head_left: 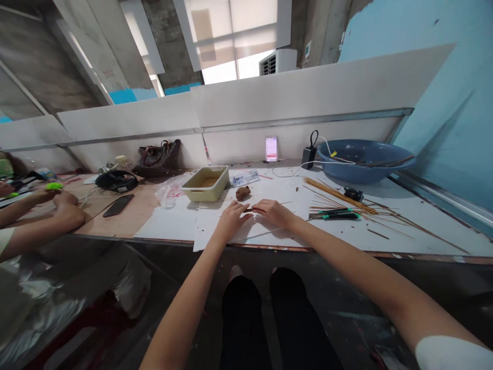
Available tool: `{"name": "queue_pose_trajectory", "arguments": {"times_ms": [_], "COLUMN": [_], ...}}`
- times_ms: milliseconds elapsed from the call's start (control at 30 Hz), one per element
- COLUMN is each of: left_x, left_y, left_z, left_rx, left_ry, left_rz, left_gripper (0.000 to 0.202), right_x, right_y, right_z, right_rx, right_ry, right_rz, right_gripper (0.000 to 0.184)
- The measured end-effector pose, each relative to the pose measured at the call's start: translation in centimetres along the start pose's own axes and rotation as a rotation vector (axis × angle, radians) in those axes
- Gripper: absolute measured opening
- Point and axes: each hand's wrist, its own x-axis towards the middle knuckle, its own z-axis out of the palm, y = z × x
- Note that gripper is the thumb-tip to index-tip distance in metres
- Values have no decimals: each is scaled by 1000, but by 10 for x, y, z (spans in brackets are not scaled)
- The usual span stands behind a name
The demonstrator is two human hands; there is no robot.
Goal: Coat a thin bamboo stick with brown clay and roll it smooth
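Both my hands rest on the white paper (246, 234) covering the table. My left hand (232, 216) and my right hand (271, 210) meet fingertip to fingertip over a small brown piece on a thin stick (248, 208), fingers bent down onto it. A brown lump of clay (243, 192) lies just beyond my hands. A cream tray (205, 183) with brown contents stands to the left of the lump. A bundle of thin bamboo sticks (339, 198) lies to the right.
A blue basin (362, 160) stands at the back right, by a black charger (308, 155) and a lit phone (271, 148). Green-handled tools (334, 215) lie by the sticks. Another person's arms (42, 210) work at the left, near a dark phone (118, 205) and bag (158, 158).
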Motion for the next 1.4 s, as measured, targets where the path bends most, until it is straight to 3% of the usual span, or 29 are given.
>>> {"name": "queue_pose_trajectory", "arguments": {"times_ms": [500, 800, 1400], "left_x": [1, 3, 2], "left_y": [3, 4, 7], "left_z": [-1, -1, -1], "left_rx": [-72, 18, -15], "left_ry": [84, 64, -18], "left_rz": [12, 19, 23], "left_gripper": [18, 16, 22], "right_x": [2, 1, 0], "right_y": [-1, -6, -1], "right_z": [2, -1, 4], "right_rx": [20, -8, -62], "right_ry": [42, 22, -15], "right_rz": [-1, -14, -52], "right_gripper": [19, 21, 23]}}
